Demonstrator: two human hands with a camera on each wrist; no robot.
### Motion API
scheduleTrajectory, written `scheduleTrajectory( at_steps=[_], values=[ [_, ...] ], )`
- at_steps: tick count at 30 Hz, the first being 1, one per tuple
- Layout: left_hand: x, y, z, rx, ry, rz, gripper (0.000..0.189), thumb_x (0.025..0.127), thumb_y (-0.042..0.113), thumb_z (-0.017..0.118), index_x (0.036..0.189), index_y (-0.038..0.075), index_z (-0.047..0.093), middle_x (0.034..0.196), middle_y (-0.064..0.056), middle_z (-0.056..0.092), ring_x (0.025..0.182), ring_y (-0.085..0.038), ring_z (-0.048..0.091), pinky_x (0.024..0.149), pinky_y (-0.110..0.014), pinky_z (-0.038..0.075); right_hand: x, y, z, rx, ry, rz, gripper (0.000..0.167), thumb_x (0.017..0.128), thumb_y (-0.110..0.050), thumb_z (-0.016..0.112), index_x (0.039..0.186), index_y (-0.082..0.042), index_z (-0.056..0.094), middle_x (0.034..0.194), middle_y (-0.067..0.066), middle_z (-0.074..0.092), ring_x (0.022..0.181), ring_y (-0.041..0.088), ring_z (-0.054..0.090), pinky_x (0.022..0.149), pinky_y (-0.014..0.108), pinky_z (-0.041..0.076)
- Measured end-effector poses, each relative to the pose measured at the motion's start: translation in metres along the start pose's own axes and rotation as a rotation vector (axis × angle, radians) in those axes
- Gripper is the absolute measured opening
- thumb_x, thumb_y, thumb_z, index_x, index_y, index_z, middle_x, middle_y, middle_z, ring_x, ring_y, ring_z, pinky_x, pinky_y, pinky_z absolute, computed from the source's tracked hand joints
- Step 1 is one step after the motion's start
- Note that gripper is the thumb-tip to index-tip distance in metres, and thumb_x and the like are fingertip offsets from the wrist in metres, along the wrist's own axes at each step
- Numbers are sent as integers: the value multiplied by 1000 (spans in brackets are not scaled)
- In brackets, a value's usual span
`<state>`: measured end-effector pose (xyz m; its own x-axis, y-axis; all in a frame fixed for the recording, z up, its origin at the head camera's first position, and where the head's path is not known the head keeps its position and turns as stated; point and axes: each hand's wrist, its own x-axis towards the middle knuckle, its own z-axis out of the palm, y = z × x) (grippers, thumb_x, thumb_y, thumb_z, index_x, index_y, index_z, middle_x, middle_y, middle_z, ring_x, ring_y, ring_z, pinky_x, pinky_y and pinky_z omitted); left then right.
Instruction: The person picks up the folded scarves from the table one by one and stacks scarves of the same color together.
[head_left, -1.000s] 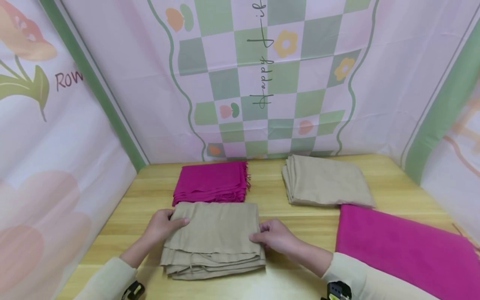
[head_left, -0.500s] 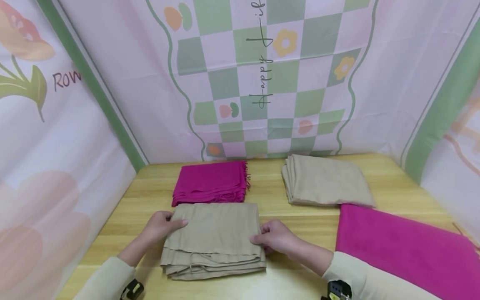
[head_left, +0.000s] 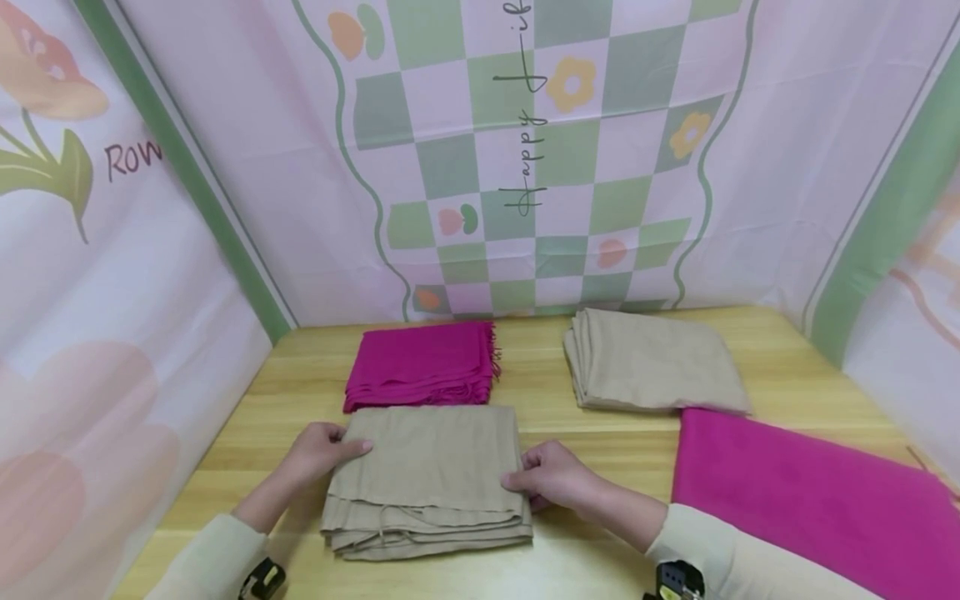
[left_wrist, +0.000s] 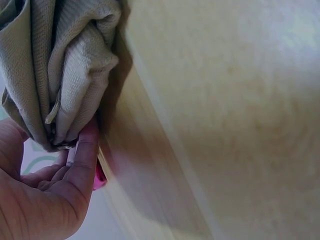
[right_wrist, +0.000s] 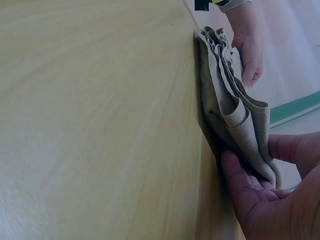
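Note:
A beige cloth, folded into a layered rectangle, lies at the front of the table in the head view. My left hand grips its left edge, thumb on top and fingers beneath. On the opposite side my right hand pinches the right edge the same way. In the left wrist view the folded layers of the cloth rise above the fingers of the left hand. The right wrist view has the right hand with fingers under the stack and thumb over it.
Just behind the held cloth sits a folded magenta scarf with fringe. A second folded beige cloth lies at the back right, touching a larger magenta cloth at the right. Patterned curtains surround the wooden table.
Almost nothing differs. The left hand has shifted slightly outward to the left, its thumb nearer the cloth's edge; the cloth has stayed nearly in place.

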<state>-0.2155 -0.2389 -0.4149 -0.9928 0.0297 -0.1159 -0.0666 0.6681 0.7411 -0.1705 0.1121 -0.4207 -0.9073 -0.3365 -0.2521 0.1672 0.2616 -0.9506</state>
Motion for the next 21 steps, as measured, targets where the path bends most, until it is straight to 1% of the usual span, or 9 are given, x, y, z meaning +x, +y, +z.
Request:
scheduleTrajectory(
  at_steps=[7,13,21],
  values=[
    [0,1,0,19,-6,-12,33,83,30,78,88,-3,71,69,-4,62,65,-17,53,58,-31,47,0,1,0,21,-10,1,15,86,-7,71,87,8,68,78,13,70,68,23,70,63,36,58],
    [0,0,0,15,-8,-13,33,83,30,78,87,-3,71,69,-4,62,64,-16,53,58,-31,46,-1,-1,-1,5,-10,15,16,87,-9,70,87,7,67,76,11,70,67,22,69,63,35,58],
    [1,-1,-3,28,-10,4,37,83,31,78,92,-4,70,75,-4,62,69,-17,54,59,-31,47,-2,-1,-2,-13,-14,37,18,89,-12,69,88,6,67,77,9,69,68,21,68,64,36,58]
  ],
)
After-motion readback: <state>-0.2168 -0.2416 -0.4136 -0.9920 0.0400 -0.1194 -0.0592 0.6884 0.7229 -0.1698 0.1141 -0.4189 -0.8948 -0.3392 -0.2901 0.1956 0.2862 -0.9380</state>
